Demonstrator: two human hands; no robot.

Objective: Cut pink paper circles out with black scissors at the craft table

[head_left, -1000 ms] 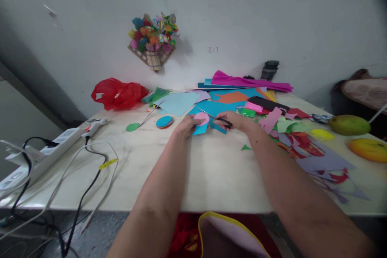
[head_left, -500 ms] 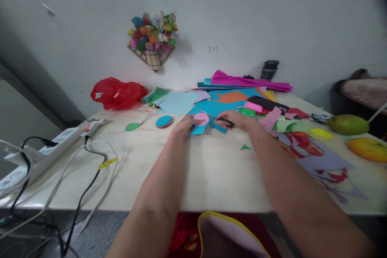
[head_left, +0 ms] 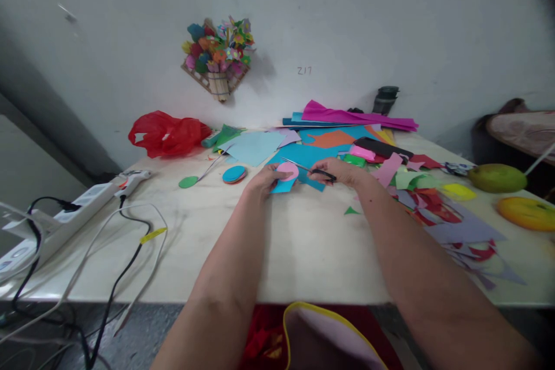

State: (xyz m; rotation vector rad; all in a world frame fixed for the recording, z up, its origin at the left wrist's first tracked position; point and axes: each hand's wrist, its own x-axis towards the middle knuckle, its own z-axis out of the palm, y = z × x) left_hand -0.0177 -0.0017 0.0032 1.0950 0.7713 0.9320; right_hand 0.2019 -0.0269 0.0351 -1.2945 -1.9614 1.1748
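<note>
Between the thumb and fingers of my left hand (head_left: 265, 179) is a pink paper circle (head_left: 287, 170), pressed against a piece of blue paper (head_left: 284, 186) that shows below it. My right hand (head_left: 332, 170) grips the black handles of a pair of scissors (head_left: 321, 174). Their blades point left, just above and beside the pink circle; whether they touch the paper I cannot tell. Behind both hands lies a larger blue sheet (head_left: 299, 150). A stack of paper circles (head_left: 234, 174), blue on top, sits left of my left hand, and a green circle (head_left: 188, 182) lies farther left.
Paper scraps (head_left: 455, 225) are strewn at the right, near a mango-like fruit (head_left: 498, 177). A black phone (head_left: 384, 149) lies behind them. At the left are a red plastic bag (head_left: 168, 134), a white power strip (head_left: 65, 225) and loose cables. A dark cup (head_left: 385, 100) stands by the wall.
Both hands keep nearly the same hold and place, with the scissors beside the pink circle. The whole view has shifted very slightly.
</note>
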